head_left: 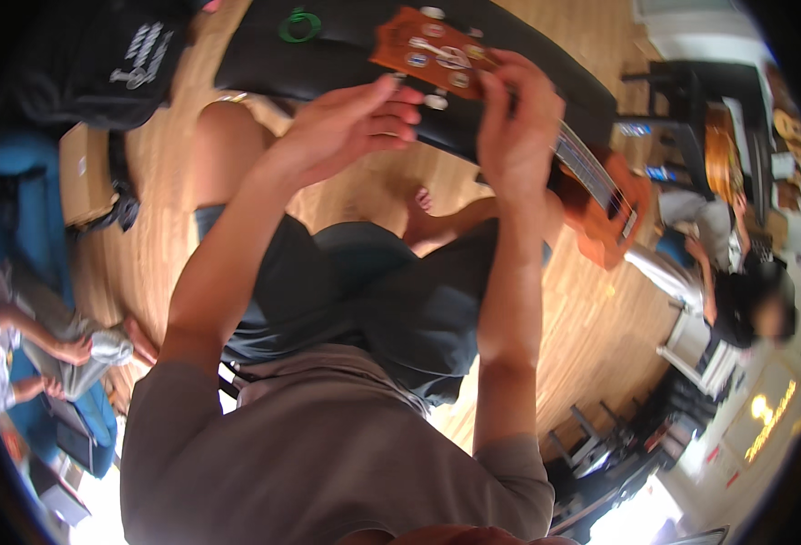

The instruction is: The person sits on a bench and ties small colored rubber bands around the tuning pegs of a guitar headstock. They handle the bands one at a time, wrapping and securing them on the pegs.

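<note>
A small orange-brown ukulele point(607, 238) slants across the front of me, its headstock point(404, 38) at the upper middle and its body out to the right. The headstock has white tuning pegs and lies over a black padded bench point(559, 68). Around the neck, just below the headstock, my right hand point(520, 113) is closed; its fingertips are partly hidden. My left hand point(350, 127), slightly blurred, has its fingers apart beside the headstock's lower edge, with nothing visible in it. A coiled green loop point(300, 25) rests on the bench.
A person point(705, 227) sits at the right near another stringed instrument point(720, 150). On the left, another person point(41, 336) sits on a blue sofa point(32, 204). A cardboard box point(85, 173) and a black bag point(100, 64) are at the upper left.
</note>
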The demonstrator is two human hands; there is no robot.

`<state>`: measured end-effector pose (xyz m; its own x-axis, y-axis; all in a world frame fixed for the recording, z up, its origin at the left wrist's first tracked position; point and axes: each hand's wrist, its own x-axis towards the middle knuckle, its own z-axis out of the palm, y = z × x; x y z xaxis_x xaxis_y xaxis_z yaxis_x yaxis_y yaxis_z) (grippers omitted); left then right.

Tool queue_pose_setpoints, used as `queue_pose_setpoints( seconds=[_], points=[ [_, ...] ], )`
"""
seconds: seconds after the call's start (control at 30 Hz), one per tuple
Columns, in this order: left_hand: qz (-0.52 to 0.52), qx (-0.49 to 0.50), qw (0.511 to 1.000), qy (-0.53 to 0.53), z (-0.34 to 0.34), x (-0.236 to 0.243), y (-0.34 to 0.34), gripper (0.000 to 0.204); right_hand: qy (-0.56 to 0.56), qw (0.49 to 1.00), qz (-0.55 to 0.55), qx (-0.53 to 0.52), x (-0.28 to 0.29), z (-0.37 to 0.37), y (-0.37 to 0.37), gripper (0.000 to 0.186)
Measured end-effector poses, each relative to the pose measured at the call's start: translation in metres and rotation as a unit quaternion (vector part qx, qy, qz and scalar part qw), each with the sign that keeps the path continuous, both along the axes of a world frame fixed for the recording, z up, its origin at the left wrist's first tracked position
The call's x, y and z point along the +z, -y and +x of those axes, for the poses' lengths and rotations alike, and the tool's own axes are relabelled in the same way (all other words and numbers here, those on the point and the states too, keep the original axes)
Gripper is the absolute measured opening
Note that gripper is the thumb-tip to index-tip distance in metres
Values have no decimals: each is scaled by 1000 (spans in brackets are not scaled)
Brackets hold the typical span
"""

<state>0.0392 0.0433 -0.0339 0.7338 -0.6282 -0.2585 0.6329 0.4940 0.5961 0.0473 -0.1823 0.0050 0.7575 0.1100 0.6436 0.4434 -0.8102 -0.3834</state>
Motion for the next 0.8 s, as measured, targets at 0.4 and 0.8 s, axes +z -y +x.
queue_pose_setpoints(
  seconds=[0.4,0.8],
  points=[
    [271,175,945,59,3,-6,22,19,-10,999,33,21,-4,2,9,13],
    [217,118,965,90,2,3,15,39,-32,999,34,21,-8,-7,8,13]
  ],
)
